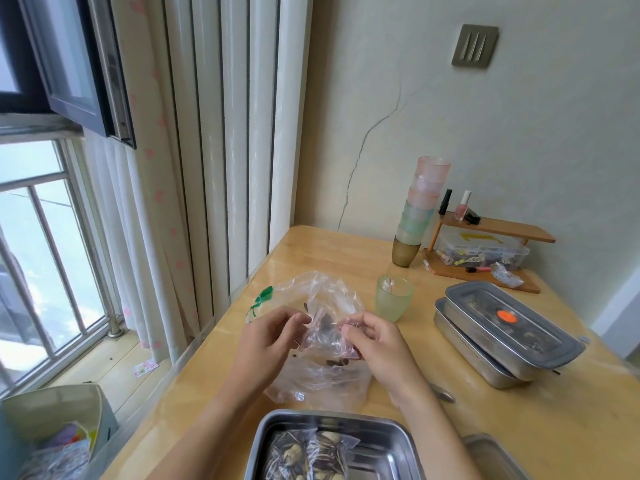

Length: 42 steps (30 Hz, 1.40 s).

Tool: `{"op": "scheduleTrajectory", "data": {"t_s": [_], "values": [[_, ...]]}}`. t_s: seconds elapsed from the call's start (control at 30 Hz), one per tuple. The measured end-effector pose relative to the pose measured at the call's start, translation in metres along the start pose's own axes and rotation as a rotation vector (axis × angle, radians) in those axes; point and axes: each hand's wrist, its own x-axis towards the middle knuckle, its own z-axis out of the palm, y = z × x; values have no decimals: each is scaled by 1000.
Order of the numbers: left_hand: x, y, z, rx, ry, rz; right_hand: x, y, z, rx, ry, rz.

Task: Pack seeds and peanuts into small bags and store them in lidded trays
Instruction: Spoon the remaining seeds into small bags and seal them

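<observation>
1. While pinching the small clear plastic bag with a pink zip strip (325, 332) at both ends of its mouth, holding it above the large crumpled clear plastic sack (322, 372) on the pale wooden counter (519, 427). Probably done so that spilled seeds fall back into the stock.
2. Dark seeds visible inside small bag; a few more loose in sack below.
3. Left hand (273, 327): forearm reaching in from near edge, palm turned inward, fingers (304, 318) curled, thumb and forefinger clamped on bag's left end.
4. Right hand (372, 336): mirrored pose, fingers (346, 329) curled, pinching bag's right end. Hands near each other, not touching.
5. Judged step: working the zip. Cannot tell whether seal is open or pressed shut.
6. Open rectangular steel tray (263, 441) at near edge, between forearms, already holding filled small bags (311, 455). Kept close, presumably for a short drop-off.
7. Stacked steel trays with grey lid and orange sticker (512, 327) at right, well apart from hands; read as finished storage.
</observation>
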Motion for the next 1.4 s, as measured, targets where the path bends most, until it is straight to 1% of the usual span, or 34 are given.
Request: {"op": "scheduleTrajectory", "data": {"t_s": [0.1, 0.17, 0.23, 0.4, 0.47, 0.6, 0.77, 0.87, 0.93, 1.0, 1.1, 1.13, 1.17, 1.23, 1.27, 1.3, 1.33, 1.4], "values": [[-3, 2, 0, 15, -103, 54, 2, 6, 3, -115, 23, -52], [-4, 1, 0, 53, -133, 69, 1, 7, 4, -161, 42, -86], [-2, -3, 0, 63, -106, 67, 1, 10, 5, -194, 57, -115], [-1, -6, -6, 5, -61, -29, 4, 15, 4, -193, 124, -171], [-3, -3, -5, -3, -55, -14, 4, 17, 3, -186, 133, -167], [-5, -1, -2, 29, -123, 27, 2, 13, 5, -188, 89, -192], [0, -6, -2, 47, -66, -18, 0, 10, 9, -181, -12, -241], [-2, -4, -3, 51, -68, 17, -3, 7, 8, -130, -44, -267], [-4, -2, -3, 48, -44, 24, -1, 8, 8, -131, -4, -258], [-5, 0, -5, -1, -17, -1, 1, 13, 7, -131, 74, -237], [-5, 1, -7, -118, -64, -30, 5, 19, 6, -98, 167, -168], [-5, 2, -7, -149, -82, -34, 5, 20, 6, -126, 212, -168], [-5, 3, -6, -174, -94, -39, 5, 20, 5, -184, 280, -195], [-5, 5, -5, -224, -103, -50, 5, 16, 3, -274, 418, -323], [-5, 6, -4, -251, -106, -54, 4, 13, 2, -266, 428, -392], [-5, 7, -4, -277, -110, -57, 3, 10, 2, -243, 386, -439], [-5, 8, -4, -302, -115, -59, 1, 8, 4, -217, 298, -451], [-5, 9, -4, -342, -133, -61, -3, 5, 10, -184, 63, -391]]}}
